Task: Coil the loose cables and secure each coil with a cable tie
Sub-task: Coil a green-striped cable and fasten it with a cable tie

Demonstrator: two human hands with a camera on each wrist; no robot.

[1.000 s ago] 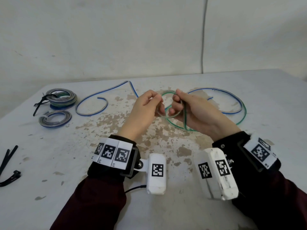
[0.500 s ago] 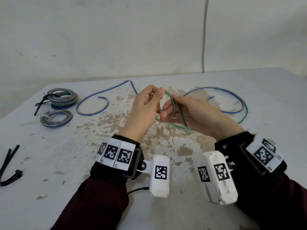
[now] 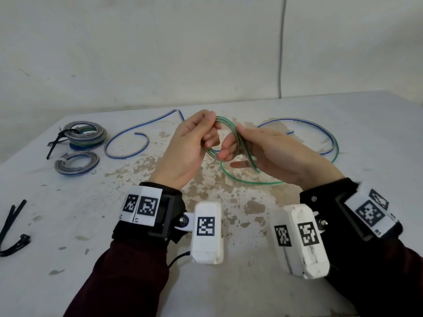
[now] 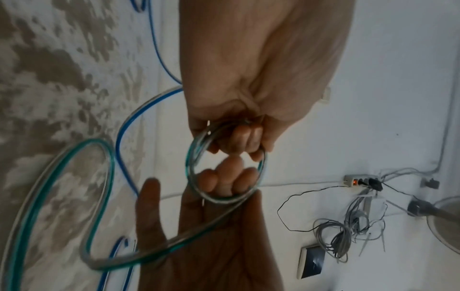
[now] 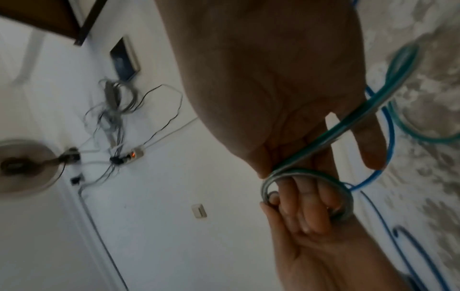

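A green-striped clear cable (image 3: 247, 180) trails over the table, and its near end is wound into a small coil (image 3: 225, 138) held above the middle of the table. My left hand (image 3: 194, 143) pinches the coil's top between thumb and curled fingers (image 4: 239, 135). My right hand (image 3: 263, 152) has its fingers through the coil (image 4: 224, 173), and the cable's free run crosses its palm (image 5: 348, 130). A loose blue-striped cable (image 3: 128, 143) lies behind, left to right. Black cable ties (image 3: 11, 227) lie at the left edge.
Two finished coils sit at the back left, the farther coil (image 3: 85, 135) bound with a black tie, the nearer coil (image 3: 76, 162) with a white one. The table (image 3: 68, 213) is white with worn brown patches. A wall stands behind it.
Both hands have turned and lifted slightly, and the green loop has been drawn rounder. My right hand has loosened from a pinch, with the cable now running across its palm.
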